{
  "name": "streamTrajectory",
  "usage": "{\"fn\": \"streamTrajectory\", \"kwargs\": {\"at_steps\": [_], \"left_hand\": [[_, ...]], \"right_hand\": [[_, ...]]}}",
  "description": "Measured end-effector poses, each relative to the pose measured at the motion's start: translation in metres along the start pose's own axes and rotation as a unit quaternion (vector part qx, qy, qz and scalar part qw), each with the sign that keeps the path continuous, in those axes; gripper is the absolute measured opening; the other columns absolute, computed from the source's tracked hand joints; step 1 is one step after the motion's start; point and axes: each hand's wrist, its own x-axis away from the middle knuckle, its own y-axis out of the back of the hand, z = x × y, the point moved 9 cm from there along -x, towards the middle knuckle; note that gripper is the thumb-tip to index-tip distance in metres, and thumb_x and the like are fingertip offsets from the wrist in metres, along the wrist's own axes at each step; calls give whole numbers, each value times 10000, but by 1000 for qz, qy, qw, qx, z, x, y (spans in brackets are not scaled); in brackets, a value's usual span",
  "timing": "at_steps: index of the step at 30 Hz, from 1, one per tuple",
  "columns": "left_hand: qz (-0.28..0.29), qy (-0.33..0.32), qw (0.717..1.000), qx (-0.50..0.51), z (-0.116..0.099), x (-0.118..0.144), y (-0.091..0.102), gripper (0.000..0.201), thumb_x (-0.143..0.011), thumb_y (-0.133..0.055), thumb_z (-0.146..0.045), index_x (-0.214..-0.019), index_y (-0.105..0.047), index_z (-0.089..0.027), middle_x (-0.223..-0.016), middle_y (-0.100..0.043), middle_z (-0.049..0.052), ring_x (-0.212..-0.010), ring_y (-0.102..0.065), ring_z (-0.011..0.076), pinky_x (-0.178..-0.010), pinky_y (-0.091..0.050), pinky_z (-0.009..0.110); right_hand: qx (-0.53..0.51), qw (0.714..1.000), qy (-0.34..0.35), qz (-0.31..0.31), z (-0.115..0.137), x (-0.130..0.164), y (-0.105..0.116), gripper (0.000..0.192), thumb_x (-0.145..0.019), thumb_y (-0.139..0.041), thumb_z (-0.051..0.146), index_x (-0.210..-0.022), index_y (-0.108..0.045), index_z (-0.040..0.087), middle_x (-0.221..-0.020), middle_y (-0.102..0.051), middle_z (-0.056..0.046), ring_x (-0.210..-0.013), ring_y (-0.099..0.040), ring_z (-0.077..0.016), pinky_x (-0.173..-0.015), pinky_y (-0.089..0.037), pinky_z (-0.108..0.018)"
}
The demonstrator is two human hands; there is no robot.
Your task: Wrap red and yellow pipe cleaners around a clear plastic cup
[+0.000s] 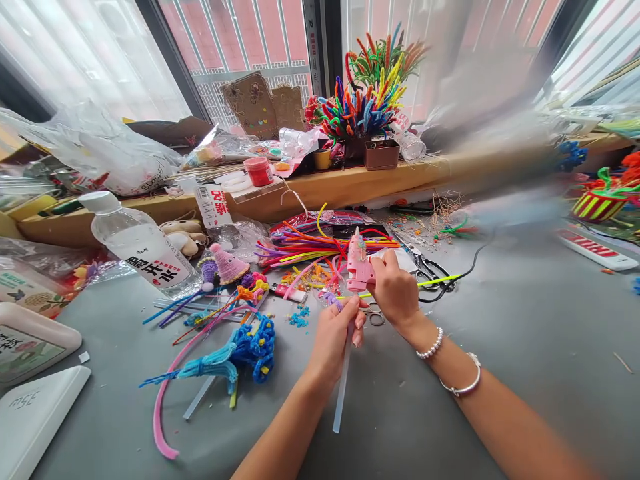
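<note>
My right hand [397, 290] is wrapped around a small pink glue gun [357, 263], its nozzle pointing away from me. Just below its rear end, my left hand [333, 337] pinches a translucent glue stick [342, 393], whose lower length hangs toward me. Whether the stick's top enters the gun is hidden by my fingers. A bit of purple pipe cleaner [332, 301] shows beside my left fingertips; I cannot tell if it is held. Behind my hands runs a yellow-green pipe cleaner [440, 282]. Black-handled scissors [434, 270] lie right of my right hand.
Blue pipe-cleaner flowers [253, 347] and a curved pink strip [163, 407] lie to the left. Farther back are loose pipe cleaners [300, 243] and a water bottle [145, 247]. A wooden ledge [320, 187] bears a pot [381, 155]. A black cord [475, 260] curves at right.
</note>
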Motion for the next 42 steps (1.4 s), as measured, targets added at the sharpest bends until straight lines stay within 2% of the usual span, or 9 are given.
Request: {"fn": "streamTrajectory", "kwargs": {"at_steps": [6, 9, 11, 14, 18, 29, 37, 42], "left_hand": [[4, -2, 1000, 19, 1, -3, -1, 296, -677, -602, -423, -693, -515, -141, -448, -387, -88, -314, -299, 13, -376, -244, 174], [10, -6, 1000, 27, 2, -3, -3, 277, -684, -602, -401, -677, -493, -147, -448, -379, -91, -315, -296, 10, -379, -242, 170], [15, -8, 999, 27, 1, -3, -5, 273, -689, -598, -396, -673, -488, -148, -451, -380, -90, -317, -298, 10, -381, -240, 168], [18, -11, 999, 28, 0, -2, -7, 271, -691, -597, -394, -669, -484, -149, -449, -377, -89, -317, -296, 12, -377, -235, 168], [24, -8, 999, 31, 1, -2, -8, 263, -708, -579, -392, -674, -479, -152, -445, -372, -91, -316, -292, 13, -377, -232, 168], [29, 3, 999, 41, 4, -2, -8, 286, -690, -598, -411, -680, -471, -156, -444, -376, -94, -316, -287, 10, -383, -231, 172], [35, -4, 999, 37, 4, -1, -10, 295, -695, -585, -432, -681, -477, -158, -438, -377, -97, -303, -288, 13, -371, -227, 176], [38, -35, 999, -19, 0, -3, -12, 294, -727, -542, -450, -709, -499, -160, -465, -448, -71, -344, -376, 39, -402, -294, 189]], "right_hand": [[-25, 1000, -4, 7, 0, -1, 0, 219, -811, -420, 259, -890, -599, 159, -868, -533, -86, -596, -477, -134, -495, -282, -243], [-37, 998, 8, -60, -1, -1, 12, 198, -799, -446, 261, -864, -612, 176, -902, -537, -96, -838, -469, -212, -717, -355, -305], [-41, 994, 22, -101, -1, 0, 19, 187, -791, -458, 252, -854, -619, 181, -942, -540, -101, -965, -409, -241, -878, -291, -370], [-41, 992, 49, -105, 0, -1, 19, 205, -792, -453, 270, -857, -619, 169, -877, -551, -89, -916, -406, -220, -957, -220, -372], [-25, 993, 60, -98, 1, -2, 17, 228, -787, -455, 320, -794, -618, 161, -768, -543, -77, -818, -407, -214, -924, -252, -356], [-9, 995, 60, -78, 2, -3, 15, 245, -815, -411, 270, -766, -622, 156, -748, -528, -89, -809, -399, -227, -874, -277, -356], [-14, 995, 69, -77, 4, -4, 9, 241, -805, -443, 318, -754, -616, 159, -731, -515, -73, -789, -398, -218, -842, -293, -339], [-35, 994, 61, -79, -3, -4, 9, 268, -810, -443, 357, -743, -609, 159, -740, -533, -75, -776, -424, -215, -775, -321, -333]]}}
